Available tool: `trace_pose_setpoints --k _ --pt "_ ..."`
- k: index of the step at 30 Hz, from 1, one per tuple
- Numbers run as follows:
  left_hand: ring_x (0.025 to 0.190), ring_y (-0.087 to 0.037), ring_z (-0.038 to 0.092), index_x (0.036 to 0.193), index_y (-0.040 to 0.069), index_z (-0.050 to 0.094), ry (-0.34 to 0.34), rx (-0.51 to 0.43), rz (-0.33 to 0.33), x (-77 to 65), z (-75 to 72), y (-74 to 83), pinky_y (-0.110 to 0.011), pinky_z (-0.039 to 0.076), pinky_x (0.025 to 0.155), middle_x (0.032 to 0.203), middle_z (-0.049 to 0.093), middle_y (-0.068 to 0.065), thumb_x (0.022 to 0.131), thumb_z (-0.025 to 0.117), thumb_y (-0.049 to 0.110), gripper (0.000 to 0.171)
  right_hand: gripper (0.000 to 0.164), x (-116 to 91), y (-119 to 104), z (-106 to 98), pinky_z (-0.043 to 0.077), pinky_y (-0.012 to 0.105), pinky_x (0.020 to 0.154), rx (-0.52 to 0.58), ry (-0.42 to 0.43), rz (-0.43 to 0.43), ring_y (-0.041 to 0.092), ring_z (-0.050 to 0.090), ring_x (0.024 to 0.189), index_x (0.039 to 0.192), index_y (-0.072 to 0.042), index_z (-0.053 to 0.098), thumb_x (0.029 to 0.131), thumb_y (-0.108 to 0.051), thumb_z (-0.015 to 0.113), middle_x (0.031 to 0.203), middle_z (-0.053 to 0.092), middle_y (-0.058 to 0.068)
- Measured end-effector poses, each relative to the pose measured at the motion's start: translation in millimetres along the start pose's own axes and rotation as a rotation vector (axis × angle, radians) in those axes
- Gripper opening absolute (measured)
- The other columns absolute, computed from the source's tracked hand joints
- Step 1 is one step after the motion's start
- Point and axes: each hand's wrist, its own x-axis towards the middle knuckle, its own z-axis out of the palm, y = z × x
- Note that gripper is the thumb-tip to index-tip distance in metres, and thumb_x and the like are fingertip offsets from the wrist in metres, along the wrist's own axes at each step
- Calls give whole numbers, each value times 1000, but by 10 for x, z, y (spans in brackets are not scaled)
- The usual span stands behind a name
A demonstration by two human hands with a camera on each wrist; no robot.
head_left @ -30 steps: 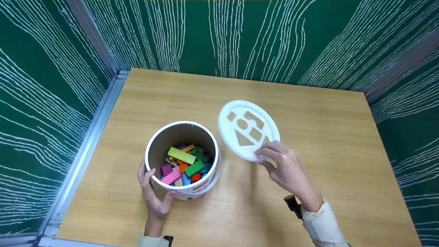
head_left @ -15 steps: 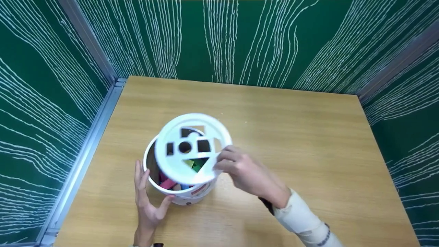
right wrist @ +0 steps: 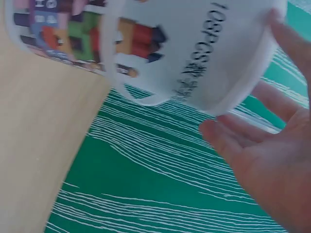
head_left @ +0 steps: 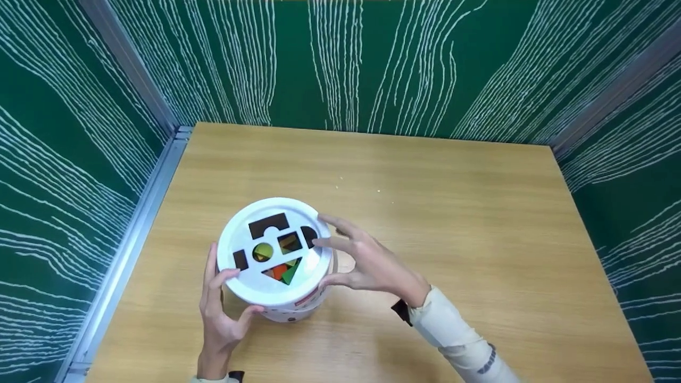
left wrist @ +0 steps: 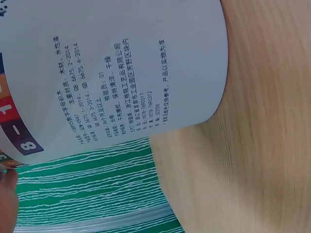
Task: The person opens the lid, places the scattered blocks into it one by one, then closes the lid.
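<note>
A white bucket (head_left: 291,313) stands on the table, with colourful toy blocks (head_left: 280,272) visible through the cut-outs in its lid. The white lid (head_left: 250,284), pierced with round, square, triangular and other shapes, covers the bucket's mouth. My left hand (head_left: 219,316) holds the bucket from its near left side, one fingertip over the lid's edge and the thumb at the front. At the lid's right edge, my right hand (head_left: 367,260) touches the rim with spread fingers, its thumb lower down. In the right wrist view, those fingers (right wrist: 218,138) lie right by the rim.
The wooden table (head_left: 452,213) extends to the right of and behind the bucket. Green walls (head_left: 393,64) with white wavy lines enclose it, and a metal rail (head_left: 143,207) runs along the left edge. The bucket's handle (right wrist: 141,101) hangs at its side.
The right hand has carried the lid leftward from beside the bucket and laid it over the mouth. Its pinch on the edge has loosened; the left hand has stayed at the bucket.
</note>
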Motion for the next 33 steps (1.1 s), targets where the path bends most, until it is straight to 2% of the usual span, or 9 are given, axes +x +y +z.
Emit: trace_pose_setpoints --k 13,15,18,20,22,24,26,30,33 --pt "125 -41 23 103 -8 43 -10 -111 0 -46 64 -187 -33 34 98 140 17 -26 72 68 40 62 64 -38 -6 40 37 39 94 2 74 11 22 28 127 115 -20 58 62 -54 69 143 23 2" --pt "126 -42 21 104 -9 41 -23 -123 6 -25 77 -165 -34 32 99 140 14 -28 73 67 39 63 72 -72 28 91 36 38 95 21 78 46 20 25 128 123 -22 50 62 -55 69 144 19 1" --pt "127 -42 16 109 -12 37 -43 -136 3 -13 81 -121 -36 27 103 140 10 -29 72 68 35 67 90 -148 133 199 37 36 94 137 55 184 15 27 126 137 -26 27 62 -52 70 145 13 -3" --pt "129 -38 16 118 -12 32 -67 -126 -34 -51 63 -86 -33 23 105 141 10 -27 72 70 30 73 94 -198 214 274 43 35 89 285 45 293 15 38 118 140 -25 14 67 -42 72 140 24 -1" --pt "130 -33 16 128 -9 22 -94 -98 -94 -113 39 -65 -30 21 105 142 12 -23 70 73 21 83 87 -220 257 327 48 33 80 439 51 380 15 50 106 139 -23 13 73 -26 70 131 39 1" --pt "131 -28 15 136 -3 10 -123 -59 -172 -181 21 -58 -27 20 106 144 12 -17 66 75 11 96 75 -202 241 336 50 31 73 558 86 420 17 57 92 137 -18 20 76 -9 64 114 53 5" --pt "132 -25 14 139 5 1 -149 -17 -255 -248 20 -93 -25 19 105 145 11 -10 63 78 6 108 66 -143 120 252 51 32 69 663 142 452 24 59 85 131 -12 28 74 3 58 103 55 13" --pt "132 -17 14 140 20 -6 -163 10 -423 -279 107 -110 -28 17 106 145 11 4 58 81 9 121 57 -61 -191 -31 52 32 63 734 261 521 31 58 78 122 -6 36 71 11 55 99 49 22" --pt "129 -17 21 141 23 -3 -114 -47 -446 -228 246 -78 -33 23 105 143 17 4 53 84 10 124 59 -57 -334 -165 52 30 59 712 245 537 28 58 72 123 -7 35 71 8 58 104 49 19"
